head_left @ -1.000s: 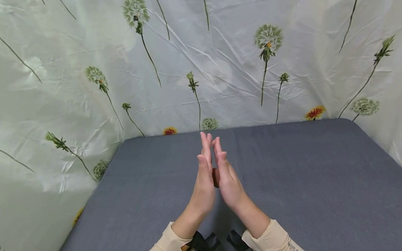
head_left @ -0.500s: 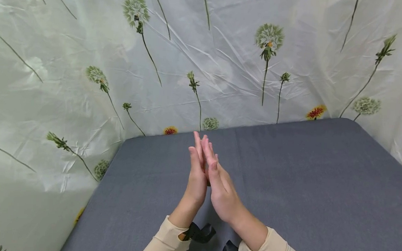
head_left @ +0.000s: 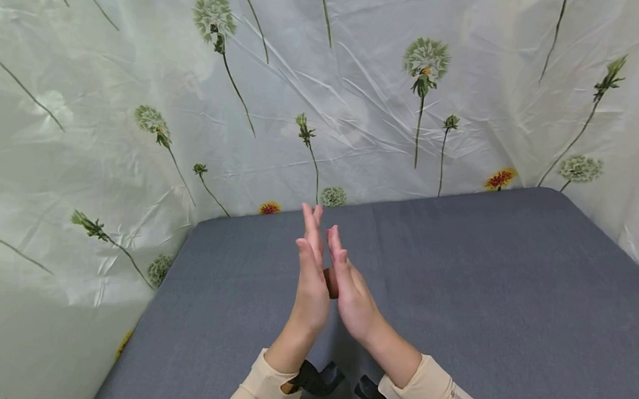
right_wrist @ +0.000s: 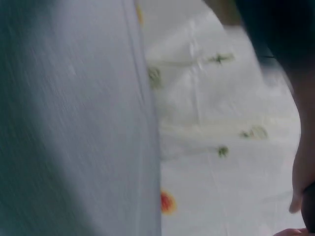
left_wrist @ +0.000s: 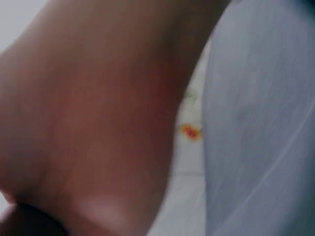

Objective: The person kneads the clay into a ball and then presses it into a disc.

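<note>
My left hand [head_left: 311, 293] and right hand [head_left: 356, 299] are raised palm toward palm above the grey surface, fingers straight and pointing away from me. The left fingertips reach farther than the right ones. In the narrow gap between the palms a small reddish-brown patch [head_left: 331, 284] shows. Whether it is a thing pressed there or shaded skin, I cannot tell. The left wrist view is mostly filled by my blurred left hand [left_wrist: 108, 113], with a dark rounded shape [left_wrist: 32, 222] at its lower left. At the right wrist view's right edge, part of a hand [right_wrist: 304, 147] appears.
A grey cloth-covered table [head_left: 484, 289] lies beneath the hands. Behind it and at both sides hangs a pale, shiny curtain [head_left: 358, 104] printed with dandelions and other flowers. Black camera mounts [head_left: 319, 379] are strapped at both wrists, below beige sleeves [head_left: 439, 393].
The hands slide against each other: half a second ago the right fingertips reached about level with the left ones; now they sit lower and the palms stand slightly farther apart. Both hands have shifted slightly left overall.
</note>
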The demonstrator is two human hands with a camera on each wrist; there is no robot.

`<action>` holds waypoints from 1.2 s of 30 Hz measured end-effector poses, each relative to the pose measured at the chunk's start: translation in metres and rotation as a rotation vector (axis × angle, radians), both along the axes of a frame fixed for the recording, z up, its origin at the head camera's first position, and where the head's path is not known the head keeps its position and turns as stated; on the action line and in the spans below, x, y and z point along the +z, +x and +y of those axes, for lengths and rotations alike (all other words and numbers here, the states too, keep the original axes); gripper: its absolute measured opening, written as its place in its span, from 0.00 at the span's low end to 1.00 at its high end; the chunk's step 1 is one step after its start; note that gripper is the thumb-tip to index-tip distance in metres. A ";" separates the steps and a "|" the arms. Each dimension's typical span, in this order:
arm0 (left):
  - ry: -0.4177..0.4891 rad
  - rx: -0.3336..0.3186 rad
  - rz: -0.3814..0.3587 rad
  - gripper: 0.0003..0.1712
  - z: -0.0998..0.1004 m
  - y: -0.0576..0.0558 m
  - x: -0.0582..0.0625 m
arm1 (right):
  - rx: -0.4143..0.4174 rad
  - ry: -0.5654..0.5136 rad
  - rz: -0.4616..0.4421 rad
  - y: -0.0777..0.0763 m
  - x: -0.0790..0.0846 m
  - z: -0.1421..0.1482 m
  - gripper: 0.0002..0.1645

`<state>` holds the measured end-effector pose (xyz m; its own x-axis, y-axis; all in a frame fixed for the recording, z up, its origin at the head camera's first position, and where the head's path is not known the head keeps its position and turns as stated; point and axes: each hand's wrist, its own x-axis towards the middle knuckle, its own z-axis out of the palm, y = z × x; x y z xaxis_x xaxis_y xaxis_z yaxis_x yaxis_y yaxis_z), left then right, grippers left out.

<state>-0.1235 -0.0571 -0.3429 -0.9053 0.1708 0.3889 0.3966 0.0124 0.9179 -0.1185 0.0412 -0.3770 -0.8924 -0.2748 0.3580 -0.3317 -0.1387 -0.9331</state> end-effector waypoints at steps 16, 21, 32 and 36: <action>0.085 -0.125 -0.184 0.49 0.018 0.004 -0.018 | -0.172 0.043 0.178 -0.003 0.011 0.014 0.38; -0.019 -0.108 -0.100 0.47 0.019 0.012 -0.011 | -0.094 -0.008 -0.002 -0.013 0.006 0.019 0.43; 0.065 0.039 -0.119 0.54 -0.015 -0.016 -0.002 | 0.025 0.067 0.046 0.012 -0.001 -0.014 0.37; 0.108 -0.041 -0.204 0.53 -0.006 -0.018 -0.012 | -0.061 0.064 0.150 0.013 0.007 -0.006 0.37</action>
<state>-0.1418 -0.0636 -0.3545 -0.9603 0.1762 0.2165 0.2008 -0.1023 0.9743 -0.1051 0.0347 -0.3700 -0.8461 -0.2482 0.4718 -0.4736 -0.0561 -0.8789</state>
